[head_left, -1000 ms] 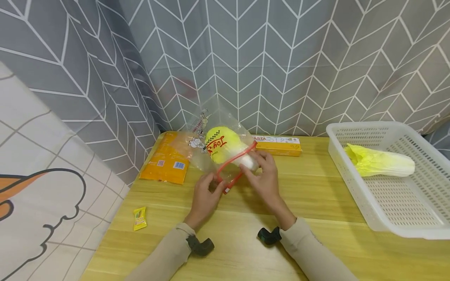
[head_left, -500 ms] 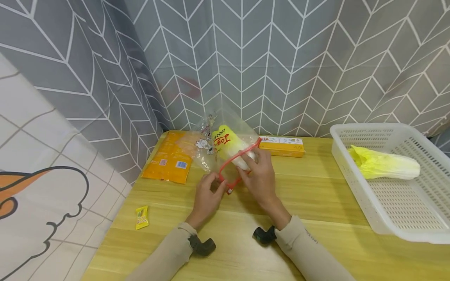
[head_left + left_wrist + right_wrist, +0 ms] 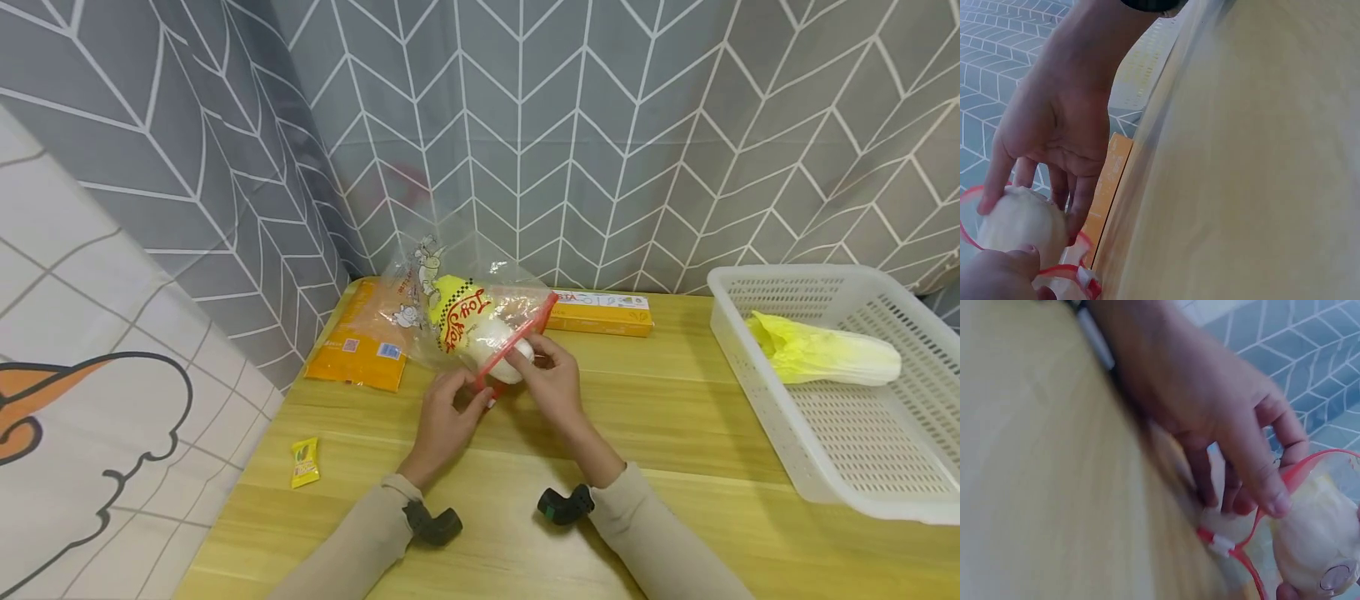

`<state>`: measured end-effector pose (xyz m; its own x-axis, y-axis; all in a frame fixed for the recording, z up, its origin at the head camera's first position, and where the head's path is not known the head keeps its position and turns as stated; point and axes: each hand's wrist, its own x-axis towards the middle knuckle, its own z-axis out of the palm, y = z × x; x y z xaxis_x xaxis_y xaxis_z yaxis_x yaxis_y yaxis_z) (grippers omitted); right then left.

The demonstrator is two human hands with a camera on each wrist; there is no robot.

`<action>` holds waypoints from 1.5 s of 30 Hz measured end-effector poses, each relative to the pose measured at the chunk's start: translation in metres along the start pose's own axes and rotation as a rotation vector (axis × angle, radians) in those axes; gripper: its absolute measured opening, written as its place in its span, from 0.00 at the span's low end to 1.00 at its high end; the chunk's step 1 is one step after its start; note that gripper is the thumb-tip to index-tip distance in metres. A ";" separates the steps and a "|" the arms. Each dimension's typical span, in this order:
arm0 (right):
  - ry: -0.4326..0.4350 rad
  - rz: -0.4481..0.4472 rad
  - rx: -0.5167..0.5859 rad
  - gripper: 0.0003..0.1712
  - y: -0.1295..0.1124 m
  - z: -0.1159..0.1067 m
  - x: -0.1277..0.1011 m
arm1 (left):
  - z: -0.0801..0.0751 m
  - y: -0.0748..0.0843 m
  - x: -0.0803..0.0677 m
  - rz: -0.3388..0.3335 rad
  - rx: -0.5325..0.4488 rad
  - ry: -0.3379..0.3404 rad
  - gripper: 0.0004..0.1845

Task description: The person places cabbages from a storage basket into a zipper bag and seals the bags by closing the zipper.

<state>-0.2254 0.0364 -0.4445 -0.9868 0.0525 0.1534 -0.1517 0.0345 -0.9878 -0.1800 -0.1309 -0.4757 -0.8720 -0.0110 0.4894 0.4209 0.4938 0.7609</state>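
A clear zip bag (image 3: 450, 287) with a red rim (image 3: 517, 340) is held just above the wooden table (image 3: 675, 433). Inside lies a toy cabbage (image 3: 465, 321), yellow leaves to the far left and white base (image 3: 1019, 222) at the opening. My left hand (image 3: 446, 417) pinches the rim's lower end, near the white slider (image 3: 1217, 542). My right hand (image 3: 551, 379) holds the rim's other side, thumb and fingers around the cabbage base. In the right wrist view the left hand's fingers (image 3: 1260, 481) curl over the red rim (image 3: 1310, 465).
A white perforated basket (image 3: 825, 475) at the right holds a second toy cabbage (image 3: 825, 354). Behind the bag lie an orange packet (image 3: 360, 350) and a long yellow box (image 3: 600, 310). A small yellow sachet (image 3: 303, 462) lies near the left edge. Grey patterned curtains hang behind.
The bag's red opening has narrowed from a wide loop to a slim one. The bag has tipped to the left, and both hands have drawn closer together at the rim.
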 end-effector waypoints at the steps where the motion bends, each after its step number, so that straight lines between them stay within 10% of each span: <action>1: -0.004 0.019 0.026 0.17 -0.001 0.000 0.000 | 0.000 0.000 0.000 -0.003 -0.002 -0.003 0.07; 16: -0.068 -0.216 -0.092 0.22 0.000 0.011 -0.008 | -0.001 -0.002 0.000 -0.100 -0.216 -0.032 0.07; 24: -0.147 -0.061 -0.091 0.24 0.009 0.008 -0.004 | 0.001 -0.004 0.000 -0.094 -0.212 -0.018 0.06; 32: -0.235 0.076 0.144 0.21 0.011 0.001 0.001 | 0.000 -0.004 0.001 -0.049 -0.091 0.020 0.06; 45: -0.290 0.012 0.068 0.24 0.020 0.000 0.002 | -0.001 -0.002 0.001 -0.068 -0.085 -0.001 0.06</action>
<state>-0.2305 0.0373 -0.4634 -0.9621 -0.2352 0.1377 -0.1340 -0.0318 -0.9905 -0.1814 -0.1327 -0.4761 -0.8993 -0.0409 0.4353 0.3806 0.4167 0.8255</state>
